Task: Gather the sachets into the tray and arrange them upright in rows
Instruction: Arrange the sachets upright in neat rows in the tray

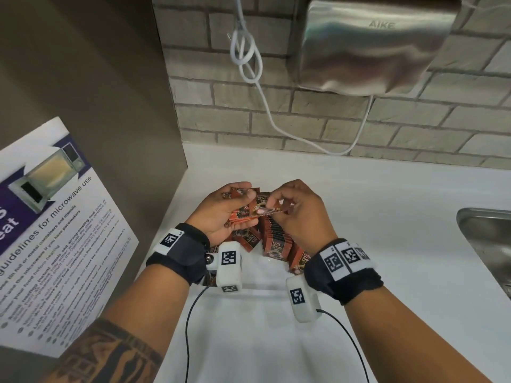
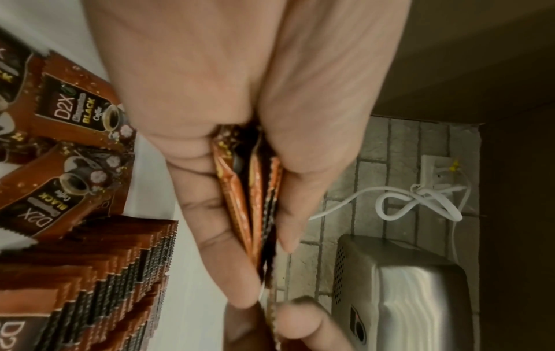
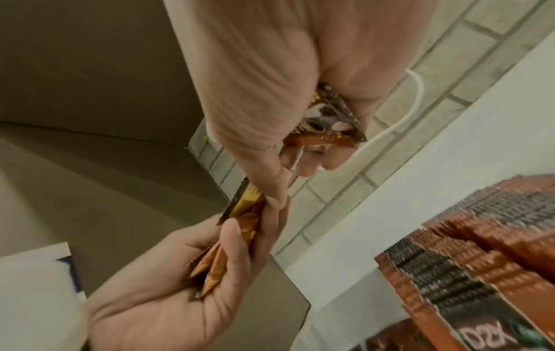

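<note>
Small bundle of brown coffee sachets (image 1: 243,214), held edge-on above the counter between both hands. Left hand (image 1: 221,214) curled round the bundle, thumb and fingers (image 2: 210,237) clamping it. Right hand (image 1: 298,211) pinching one sachet at the bundle's top edge. Below, packed row of upright sachets (image 1: 276,236) in the white tray (image 1: 265,288); loose sachets (image 2: 75,114) lying flat beside the row. White counter (image 1: 387,217), brick wall (image 1: 414,128), steel hand dryer (image 1: 370,48), microwave notice (image 1: 55,230), sink (image 1: 489,236).

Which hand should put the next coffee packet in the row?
The right hand, probably: it pinches a single sachet right above the upright row, while the left hand holds a bundle.
</note>
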Motion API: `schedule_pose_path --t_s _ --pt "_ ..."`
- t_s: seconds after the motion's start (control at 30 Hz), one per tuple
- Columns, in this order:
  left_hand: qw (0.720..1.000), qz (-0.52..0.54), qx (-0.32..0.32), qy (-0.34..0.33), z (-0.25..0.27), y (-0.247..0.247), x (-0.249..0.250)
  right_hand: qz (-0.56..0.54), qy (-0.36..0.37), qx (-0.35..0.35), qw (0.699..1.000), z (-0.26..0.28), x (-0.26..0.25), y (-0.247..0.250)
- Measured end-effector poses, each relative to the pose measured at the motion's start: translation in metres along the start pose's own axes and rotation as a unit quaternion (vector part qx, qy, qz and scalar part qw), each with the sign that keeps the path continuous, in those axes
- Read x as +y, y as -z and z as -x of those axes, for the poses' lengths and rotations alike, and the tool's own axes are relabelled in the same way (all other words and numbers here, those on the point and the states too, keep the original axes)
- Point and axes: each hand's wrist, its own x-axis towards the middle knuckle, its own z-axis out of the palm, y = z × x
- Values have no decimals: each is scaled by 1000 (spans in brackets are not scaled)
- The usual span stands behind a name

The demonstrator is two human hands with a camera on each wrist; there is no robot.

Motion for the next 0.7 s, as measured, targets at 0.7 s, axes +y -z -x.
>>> schedule_pose_path --t_s 0.7 --pt "993 -30 -115 -25 2 -9 -3 -317 -239 -75 915 -7 3 10"
